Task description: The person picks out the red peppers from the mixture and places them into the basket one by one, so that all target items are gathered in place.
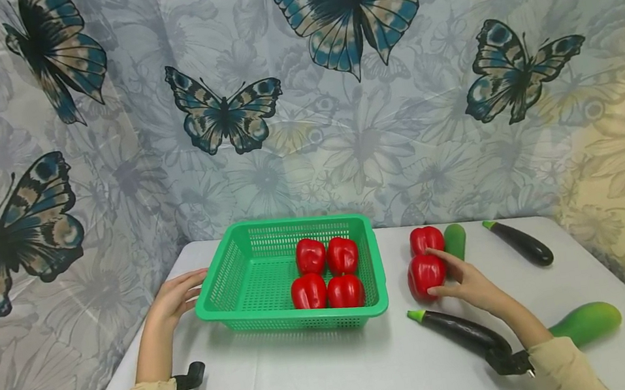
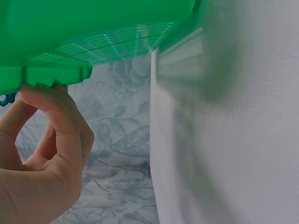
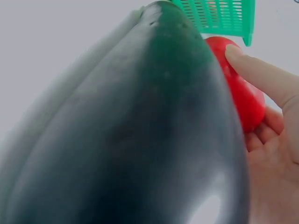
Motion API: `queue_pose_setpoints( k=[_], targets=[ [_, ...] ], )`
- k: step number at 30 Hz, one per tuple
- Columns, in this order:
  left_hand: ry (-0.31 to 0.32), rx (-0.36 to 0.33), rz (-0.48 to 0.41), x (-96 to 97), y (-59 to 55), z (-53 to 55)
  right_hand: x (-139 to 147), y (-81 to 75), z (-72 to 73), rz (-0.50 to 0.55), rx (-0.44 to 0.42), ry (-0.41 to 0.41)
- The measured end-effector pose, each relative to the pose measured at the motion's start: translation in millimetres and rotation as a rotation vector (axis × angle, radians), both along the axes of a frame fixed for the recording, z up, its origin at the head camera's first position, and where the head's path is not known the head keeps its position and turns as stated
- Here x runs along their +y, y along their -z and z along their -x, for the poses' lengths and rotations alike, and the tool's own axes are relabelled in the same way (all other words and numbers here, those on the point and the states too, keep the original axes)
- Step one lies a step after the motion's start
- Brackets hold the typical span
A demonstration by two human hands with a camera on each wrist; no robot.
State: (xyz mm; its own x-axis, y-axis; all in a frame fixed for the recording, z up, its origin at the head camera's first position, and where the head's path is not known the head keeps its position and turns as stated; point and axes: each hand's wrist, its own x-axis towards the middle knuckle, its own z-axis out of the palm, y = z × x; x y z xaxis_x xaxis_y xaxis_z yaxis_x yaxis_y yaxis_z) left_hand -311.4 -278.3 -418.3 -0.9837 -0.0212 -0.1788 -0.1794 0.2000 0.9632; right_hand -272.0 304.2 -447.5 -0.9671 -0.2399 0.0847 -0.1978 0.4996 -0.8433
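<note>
My right hand (image 1: 469, 285) grips a red bell pepper (image 1: 425, 275) on the table, thumb on the near side and fingers over the far side. In the right wrist view the thumb (image 3: 254, 70) lies along the bell pepper (image 3: 243, 100), partly hidden by a large dark eggplant (image 3: 131, 130) close to the camera. At the left, the fingertips of my left hand (image 1: 174, 297) touch the rim of a green plastic basket (image 1: 227, 315); the left wrist view shows these fingers (image 2: 63, 116) bent against the rim. Several red bell peppers (image 1: 325, 273) sit in the basket's right half.
Another red bell pepper (image 1: 426, 239) stands behind the gripped one, beside a green cucumber-like vegetable (image 1: 455, 241). One eggplant (image 1: 520, 243) lies at the back right, another eggplant (image 1: 460, 327) nearer the front. A large green oblong vegetable (image 1: 590, 322) is partly behind the right forearm.
</note>
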Motion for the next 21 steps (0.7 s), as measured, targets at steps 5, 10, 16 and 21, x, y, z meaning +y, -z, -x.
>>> queue_pose_setpoints(
  k=[5, 10, 16, 21],
  targets=[
    [-0.001, -0.004, -0.008, 1.2, -0.4, 0.6, -2, -7.3, 0.2, 0.021, -0.001, 0.022],
    [-0.004, -0.001, -0.005, 2.1, -2.0, 1.0, -5, -15.2, 2.4, 0.042, -0.023, 0.051],
    [-0.002, -0.003, -0.011, 1.8, -2.4, 0.7, -9, -22.9, 7.7, 0.060, 0.005, 0.053],
    [0.000, -0.002, -0.017, 1.1, -0.9, 0.1, -14, -28.9, 13.8, 0.092, 0.025, 0.036]
  ],
)
